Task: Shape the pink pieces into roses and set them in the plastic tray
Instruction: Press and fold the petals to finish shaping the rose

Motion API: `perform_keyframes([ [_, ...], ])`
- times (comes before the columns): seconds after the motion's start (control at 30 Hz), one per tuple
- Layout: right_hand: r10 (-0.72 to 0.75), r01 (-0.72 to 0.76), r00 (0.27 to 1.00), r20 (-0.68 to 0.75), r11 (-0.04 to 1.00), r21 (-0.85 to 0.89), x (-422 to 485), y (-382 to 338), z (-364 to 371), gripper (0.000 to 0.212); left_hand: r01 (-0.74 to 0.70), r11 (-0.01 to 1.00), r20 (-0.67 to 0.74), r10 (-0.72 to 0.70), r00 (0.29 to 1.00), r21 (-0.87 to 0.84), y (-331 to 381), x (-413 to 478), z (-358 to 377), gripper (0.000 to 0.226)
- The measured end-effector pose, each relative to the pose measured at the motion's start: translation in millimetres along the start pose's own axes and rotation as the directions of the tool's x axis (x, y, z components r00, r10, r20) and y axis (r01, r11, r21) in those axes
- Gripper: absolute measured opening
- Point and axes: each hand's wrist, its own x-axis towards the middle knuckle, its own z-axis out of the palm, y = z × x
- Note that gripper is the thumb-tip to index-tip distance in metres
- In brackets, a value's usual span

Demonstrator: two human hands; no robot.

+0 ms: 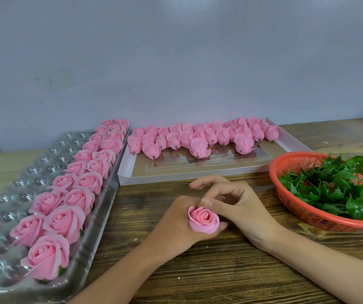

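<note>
Hands busy on one rose (203, 219), plastic tray (7, 194) partly filled

Near the middle of the front edge of the desk (220, 270), a single rose is gripped from below by the left hand (171, 224), its fingers curled round the base. The upper rim is met by the thumb of the right hand (237, 205), whose fingers are curled in close, so an outer petal appears to be pinched and teased outward. The centre is already spiralled, and the shaping of this bloom is judged nearly complete. It has not yet been set down.

Along the desk's left edge the plastic tray is laid. The two rows nearest the desk's middle are filled with finished roses (77, 194) from the front end to the far end. The wells further left are seen bare, so under half of the tray is taken up.

At the far edge a white box (176, 177) is stocked with many closed pink pieces (198, 137), short stubs showing, so a good deal of shaping is left. By the right edge a red basket (303, 212) of green leaves (334, 185) is kept
</note>
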Motion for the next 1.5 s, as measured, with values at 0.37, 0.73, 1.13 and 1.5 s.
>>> perform_keyframes([
  [0.37,-0.26,0.202,0.964,-0.063,0.862,-0.465,-4,3,0,0.009,-0.038,0.997,0.043,0.036,0.998,0.063,1,-1,4,0.028],
  [0.73,-0.329,0.276,0.944,-0.038,0.843,-0.461,-5,2,-1,0.012,0.007,1.0,0.079,-0.005,0.997,-0.03,4,-1,2,0.033],
  [1.13,-0.404,0.38,0.91,0.089,0.731,-0.566,-10,1,4,0.002,0.099,0.979,-0.029,-0.095,0.995,0.18,-4,4,6,0.032],
  [1.5,-0.372,0.304,0.927,0.056,0.652,-0.695,-10,5,15,0.015,0.05,0.94,-0.225,0.028,0.974,0.336,-12,2,11,0.017],
])
